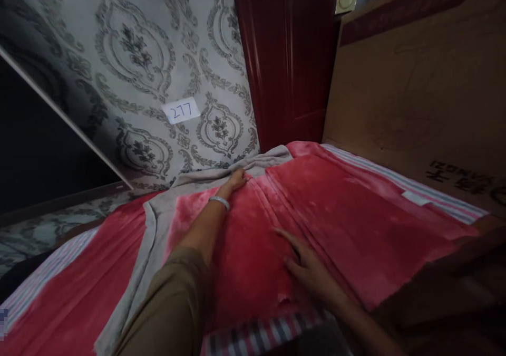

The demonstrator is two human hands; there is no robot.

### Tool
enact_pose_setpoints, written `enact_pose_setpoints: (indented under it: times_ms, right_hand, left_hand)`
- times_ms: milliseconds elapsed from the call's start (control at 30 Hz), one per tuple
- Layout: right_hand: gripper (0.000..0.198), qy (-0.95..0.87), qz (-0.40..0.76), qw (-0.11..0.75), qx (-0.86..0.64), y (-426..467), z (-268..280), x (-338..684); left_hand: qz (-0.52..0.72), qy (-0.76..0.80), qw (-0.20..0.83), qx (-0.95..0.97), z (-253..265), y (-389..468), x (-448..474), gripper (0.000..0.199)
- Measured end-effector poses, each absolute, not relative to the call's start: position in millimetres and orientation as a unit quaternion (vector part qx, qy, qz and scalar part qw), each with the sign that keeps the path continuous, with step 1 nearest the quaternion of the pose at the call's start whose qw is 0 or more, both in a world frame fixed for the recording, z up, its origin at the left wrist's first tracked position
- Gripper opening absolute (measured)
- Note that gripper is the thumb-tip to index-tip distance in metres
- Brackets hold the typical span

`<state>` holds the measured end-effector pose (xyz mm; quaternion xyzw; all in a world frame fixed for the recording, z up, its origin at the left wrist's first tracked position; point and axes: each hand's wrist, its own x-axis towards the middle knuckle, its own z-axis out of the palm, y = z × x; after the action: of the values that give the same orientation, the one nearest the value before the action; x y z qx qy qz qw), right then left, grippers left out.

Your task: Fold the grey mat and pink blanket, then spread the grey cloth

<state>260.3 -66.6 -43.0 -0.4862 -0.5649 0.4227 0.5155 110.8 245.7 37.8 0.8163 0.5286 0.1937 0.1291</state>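
Head view: your left hand (237,179) is at the far edge of the red cloth (251,240), fingers bent down onto it; can't tell if they grip it. Bracelet (219,202) on that wrist, olive sleeve (169,298) behind. Your right hand (302,261) is nearer, over the middle of the cloth, half open, thumb and index finger apart, nothing seen in it; can't tell if it touches. Red cloth spreads across the bed, lengthwise folds between your hands and the right part. Grey cloth (156,216) shows along its left and far sides. Striped sheet (253,340) at near edge. Cardboard box (411,103) right, card marked 277 (181,110) on patterned wall (138,50), far left.
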Motion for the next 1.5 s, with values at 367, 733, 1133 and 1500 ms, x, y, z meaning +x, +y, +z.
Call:
enact_pose_setpoints:
  times_ms: [367, 733, 1133, 1500]
  right_hand:
    - [0.061, -0.556, 0.390, 0.491, -0.546, -78.8, -52.6, 268.4]
    - [0.062, -0.567, 0.391, 0.478, -0.545, -75.6, -52.7, 273.8]
    - [0.057, -0.531, 0.441, 0.506, -0.517, -74.1, -56.5, 279.6]
    - [0.075, -0.525, 0.516, 0.492, -0.465, -76.9, -45.1, 286.3]
  left_hand:
    - [0.204, 0.502, 0.130, 0.830, 15.7, 249.6, 123.8, 0.006]
    - [0.200, 0.545, 0.154, 0.799, 40.9, 235.9, 88.4, 0.045]
    - [0.289, 0.718, 0.156, 0.614, 46.4, 105.3, -74.0, 0.052]
    - [0.370, 0.642, 0.384, 0.550, 36.4, 4.0, -87.9, 0.050]
